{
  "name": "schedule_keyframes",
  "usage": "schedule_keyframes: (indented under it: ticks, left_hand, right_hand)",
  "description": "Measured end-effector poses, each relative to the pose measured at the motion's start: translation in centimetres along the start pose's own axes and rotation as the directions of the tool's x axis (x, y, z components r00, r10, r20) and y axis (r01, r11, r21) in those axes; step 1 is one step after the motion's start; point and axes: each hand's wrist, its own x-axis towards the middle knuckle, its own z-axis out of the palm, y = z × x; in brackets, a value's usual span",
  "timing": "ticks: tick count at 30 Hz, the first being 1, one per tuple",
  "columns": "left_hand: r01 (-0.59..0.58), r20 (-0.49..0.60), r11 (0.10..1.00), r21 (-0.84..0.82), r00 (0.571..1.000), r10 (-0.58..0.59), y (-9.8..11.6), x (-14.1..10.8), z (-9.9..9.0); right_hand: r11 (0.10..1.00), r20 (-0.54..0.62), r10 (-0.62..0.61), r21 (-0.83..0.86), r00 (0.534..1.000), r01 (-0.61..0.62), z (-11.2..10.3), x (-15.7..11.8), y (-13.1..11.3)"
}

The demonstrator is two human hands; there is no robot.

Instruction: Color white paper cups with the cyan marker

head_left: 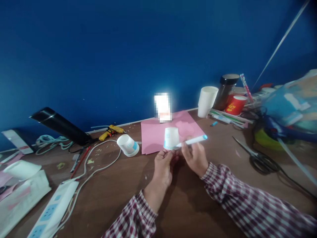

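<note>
Upside down in front of me is a white paper cup (171,138) with a light blue print. My left hand (163,165) is closed on its rim from below, with some fingers hidden behind the cup. Between the fingers of my right hand (195,157) is a white marker (193,140) with a blue end, its tip beside the cup's lower right side. Whether the tip touches the cup, I cannot tell. Pink paper sheets (153,135) lie behind the cup. Another white paper cup (127,145) stands upside down to the left.
Scissors (264,163) lie to the right, near stacked white cups (206,100), a dark jar (226,89) and a red cup (235,105). On the left are a power strip (53,206) with its cable, a yellow glue gun (111,131) and a black cylinder (60,125).
</note>
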Motion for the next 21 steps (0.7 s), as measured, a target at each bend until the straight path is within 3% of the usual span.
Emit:
schedule_keyframes:
  ticks: [21]
  left_hand:
    - [0.013, -0.010, 0.999, -0.038, 1.000, -0.014, 0.20, 0.01, -0.13]
  right_hand:
    - [1.000, 0.026, 0.009, -0.015, 1.000, -0.009, 0.05, 0.04, -0.06]
